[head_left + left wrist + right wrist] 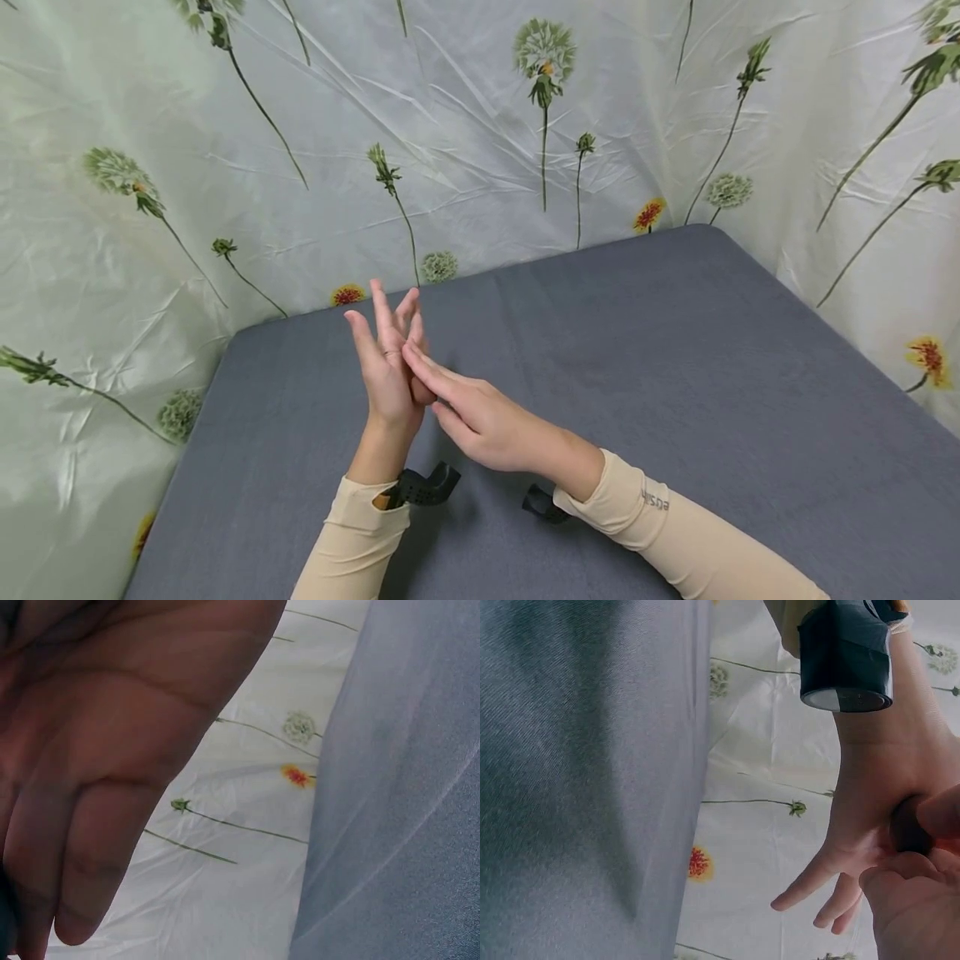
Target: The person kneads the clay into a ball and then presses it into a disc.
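Note:
My left hand is raised above the grey surface, its thumb and several fingers straight and spread. The right hand reaches in from the right, straight fingers laid against the left palm's side, thumb a little below. Part of the left hand is hidden behind them. The left wrist view shows the left palm close up and shadowed. In the right wrist view the left hand points down, with the right hand against its edge. A dark round patch shows between them; whether it is a thing or shadow, I cannot tell.
A grey cloth-covered surface spreads beneath both hands. White flower-printed fabric hangs behind it and at both sides. Black wrist cameras stick out beneath the beige sleeves.

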A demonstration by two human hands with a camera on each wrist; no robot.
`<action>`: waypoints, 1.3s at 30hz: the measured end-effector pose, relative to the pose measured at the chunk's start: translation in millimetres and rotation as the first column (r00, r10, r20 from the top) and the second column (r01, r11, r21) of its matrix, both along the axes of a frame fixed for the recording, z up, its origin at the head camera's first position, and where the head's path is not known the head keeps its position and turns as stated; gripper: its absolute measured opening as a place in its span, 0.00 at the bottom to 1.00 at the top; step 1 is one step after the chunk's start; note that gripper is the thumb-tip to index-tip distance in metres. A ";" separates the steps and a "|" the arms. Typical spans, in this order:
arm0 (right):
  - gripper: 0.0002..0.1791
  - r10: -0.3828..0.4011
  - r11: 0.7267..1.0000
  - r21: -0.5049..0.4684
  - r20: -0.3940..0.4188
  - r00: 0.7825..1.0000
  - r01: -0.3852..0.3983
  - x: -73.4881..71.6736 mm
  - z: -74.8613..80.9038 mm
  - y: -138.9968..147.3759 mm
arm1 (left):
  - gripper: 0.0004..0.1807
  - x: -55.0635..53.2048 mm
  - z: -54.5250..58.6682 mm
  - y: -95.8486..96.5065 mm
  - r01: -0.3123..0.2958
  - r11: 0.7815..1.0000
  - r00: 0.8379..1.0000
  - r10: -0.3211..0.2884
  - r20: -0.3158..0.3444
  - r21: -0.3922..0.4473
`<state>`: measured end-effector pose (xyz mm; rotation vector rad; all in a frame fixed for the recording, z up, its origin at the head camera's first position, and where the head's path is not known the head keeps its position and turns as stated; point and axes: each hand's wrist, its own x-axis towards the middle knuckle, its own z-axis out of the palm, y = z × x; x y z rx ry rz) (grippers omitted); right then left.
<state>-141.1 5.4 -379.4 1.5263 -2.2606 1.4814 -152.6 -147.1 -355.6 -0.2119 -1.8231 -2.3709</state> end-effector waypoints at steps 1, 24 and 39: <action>0.34 -0.009 1.000 0.006 -0.012 1.000 0.009 -0.1 0.0 0.7 | 0.44 -0.4 0.1 0.4 -0.002 1.000 1.000 0.002 -0.001 0.004; 0.16 -0.181 0.982 0.076 0.132 0.975 0.172 -26.0 -11.9 49.8 | 0.39 -9.1 -12.5 -6.3 -0.063 0.995 0.992 0.071 0.101 -0.081; 0.09 -0.317 0.929 0.250 0.162 0.934 0.272 -44.9 -30.1 99.7 | 0.35 -2.1 -26.5 -22.7 0.069 0.970 0.987 -0.032 0.160 -0.232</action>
